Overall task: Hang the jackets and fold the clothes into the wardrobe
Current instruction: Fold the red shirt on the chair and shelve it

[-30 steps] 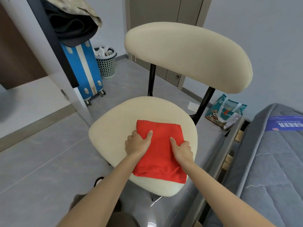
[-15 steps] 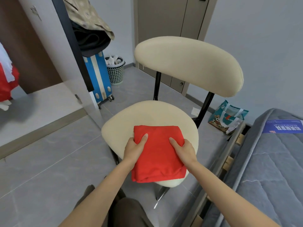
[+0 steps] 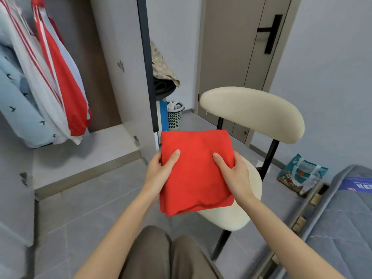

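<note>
A folded red garment (image 3: 196, 172) is held flat in the air above the front of the cream chair's seat (image 3: 241, 214). My left hand (image 3: 161, 170) grips its left edge, thumb on top. My right hand (image 3: 234, 174) grips its right edge the same way. The open wardrobe (image 3: 112, 143) stands at the left, with a pale shelf floor. Inside it hang a red and white jacket (image 3: 60, 85) and a light blue jacket (image 3: 18, 109).
The chair's cream backrest (image 3: 251, 113) is behind the garment. A bed (image 3: 342, 228) runs along the right. A printed bag (image 3: 302, 176) lies on the floor by the wall. A mesh bin (image 3: 175, 115) and a blue suitcase (image 3: 164, 115) topped with clothes stand behind the wardrobe door.
Both hands lifted the folded red garment off the chair seat and carried it up and left. The view swung left, bringing the wardrobe's inside and hanging jackets into sight.
</note>
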Demonstrator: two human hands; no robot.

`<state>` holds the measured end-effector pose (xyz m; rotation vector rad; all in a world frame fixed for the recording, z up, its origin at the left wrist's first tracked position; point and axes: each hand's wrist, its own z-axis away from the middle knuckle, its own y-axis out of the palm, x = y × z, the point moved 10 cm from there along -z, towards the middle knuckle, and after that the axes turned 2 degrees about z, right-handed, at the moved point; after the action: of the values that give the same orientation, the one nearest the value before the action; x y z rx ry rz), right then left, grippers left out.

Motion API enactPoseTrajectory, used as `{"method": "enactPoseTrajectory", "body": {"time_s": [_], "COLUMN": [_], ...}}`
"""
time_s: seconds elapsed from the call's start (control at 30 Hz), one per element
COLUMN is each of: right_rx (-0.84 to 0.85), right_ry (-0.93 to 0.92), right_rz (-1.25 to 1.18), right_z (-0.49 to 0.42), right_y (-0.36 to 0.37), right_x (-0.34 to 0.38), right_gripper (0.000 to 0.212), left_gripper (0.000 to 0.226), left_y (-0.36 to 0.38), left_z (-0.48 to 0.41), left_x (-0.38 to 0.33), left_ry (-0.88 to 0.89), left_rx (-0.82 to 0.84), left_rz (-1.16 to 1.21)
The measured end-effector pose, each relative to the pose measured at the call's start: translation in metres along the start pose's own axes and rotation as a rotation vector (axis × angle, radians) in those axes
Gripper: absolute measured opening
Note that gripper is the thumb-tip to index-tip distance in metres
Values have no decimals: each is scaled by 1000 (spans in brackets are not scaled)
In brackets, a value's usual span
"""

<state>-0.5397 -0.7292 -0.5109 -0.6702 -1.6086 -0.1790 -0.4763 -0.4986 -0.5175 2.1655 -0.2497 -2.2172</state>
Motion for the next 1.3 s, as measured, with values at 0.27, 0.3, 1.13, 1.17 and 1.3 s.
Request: {"method": "enactPoseTrajectory", "body": {"time_s": [0.27, 0.3, 1.13, 1.17, 1.3], "right_rx": [25, 28, 203, 217, 266], "right_ry": [-183, -196, -168, -182, -216], "right_rz": [-108, -112, -30, -30, -52], "right_z": [36, 38, -133, -139, -159], "right_y": [43, 51, 275, 279, 296], "right_x": [72, 78, 286, 314, 425], "right_gripper": [27, 29, 50, 51, 51], "left_gripper": [19, 20, 48, 49, 54], "left_y": [-68, -77, -250, -256, -279], "left_z": [46, 49, -155, -158, -165], "left_x": [-70, -74, -261, -289, -400], "left_ry": [222, 239, 161, 164, 195], "left_rx": [-124, -147, -467, -470, -495], "left_rz": [-37, -36, -133, -139, -157]}}
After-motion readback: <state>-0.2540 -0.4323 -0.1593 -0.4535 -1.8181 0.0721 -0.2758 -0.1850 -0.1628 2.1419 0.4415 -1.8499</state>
